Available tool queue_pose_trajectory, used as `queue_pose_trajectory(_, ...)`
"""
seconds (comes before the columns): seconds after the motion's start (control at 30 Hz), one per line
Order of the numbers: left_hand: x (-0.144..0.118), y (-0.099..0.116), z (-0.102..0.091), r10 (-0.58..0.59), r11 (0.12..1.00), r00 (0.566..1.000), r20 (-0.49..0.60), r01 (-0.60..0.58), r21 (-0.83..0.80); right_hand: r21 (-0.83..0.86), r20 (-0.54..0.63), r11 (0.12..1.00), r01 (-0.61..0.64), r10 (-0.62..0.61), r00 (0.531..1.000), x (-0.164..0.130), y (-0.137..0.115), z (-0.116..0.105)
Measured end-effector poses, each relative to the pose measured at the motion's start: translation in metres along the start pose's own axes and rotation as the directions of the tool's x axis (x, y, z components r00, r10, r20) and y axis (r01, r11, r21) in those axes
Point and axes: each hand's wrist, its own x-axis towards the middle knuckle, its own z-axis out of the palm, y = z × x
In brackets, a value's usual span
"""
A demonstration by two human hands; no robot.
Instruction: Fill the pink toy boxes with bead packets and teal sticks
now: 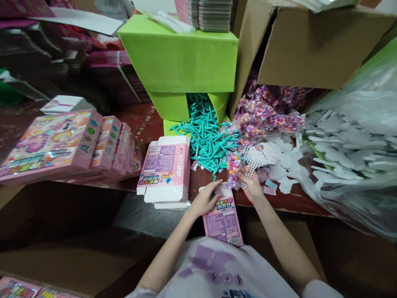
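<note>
My left hand is closed at the open top end of a pink printed box, which leans against the table edge with its back panel up. A teal plastic stick shows between the fingers of that hand. Just to the right, my right hand pinches a small clear bag of pink, purple and orange beads together with a white perforated board. Both hang over the box's open flap. Beyond my hands lies a heap of teal sticks, spilling from a lime-green carton.
Flat open boxes are stacked left of my hands, with filled pink boxes farther left. Bead bags pile below a brown carton. White boards lie loose, and more fill a clear plastic bag at right.
</note>
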Motion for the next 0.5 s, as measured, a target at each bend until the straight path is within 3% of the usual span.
queue_pose_trajectory(0.07, -0.004, 0.004, 0.001, 0.013, 1.000, 0.999, 0.042, -0.013, 0.007, 0.000, 0.020, 1.000, 0.010, -0.010, 1.000, 0.000, -0.001, -0.001)
queue_pose_trajectory(0.13, -0.007, 0.006, 0.004, 0.001, 1.000, 1.000, -0.014, -0.002, -0.031, -0.002, 0.055, 1.000, 0.011, -0.011, 0.998, 0.000, 0.000, 0.000)
queue_pose_trajectory(0.2, -0.008, 0.009, 0.007, -0.034, 0.985, 0.985, -0.171, 0.004, -0.175, -0.007, 0.085, 1.000, 0.005, -0.004, 0.996, -0.001, 0.003, 0.004)
queue_pose_trajectory(0.3, -0.004, 0.015, 0.011, -0.117, 0.894, 0.916, -0.385, -0.071, -0.442, -0.044, 0.102, 0.999, -0.004, 0.008, 0.995, -0.003, 0.011, 0.013)
queue_pose_trajectory(0.4, 0.003, 0.021, 0.012, -0.254, 0.838, 0.887, -0.387, 0.002, -0.546, -0.184, 0.147, 0.983, -0.011, 0.039, 0.988, -0.004, 0.024, 0.019)
queue_pose_trajectory(0.5, 0.007, 0.018, 0.012, -0.368, 0.835, 0.854, -0.369, 0.129, -0.534, -0.345, 0.182, 0.938, -0.025, 0.093, 0.979, -0.004, 0.038, 0.018)
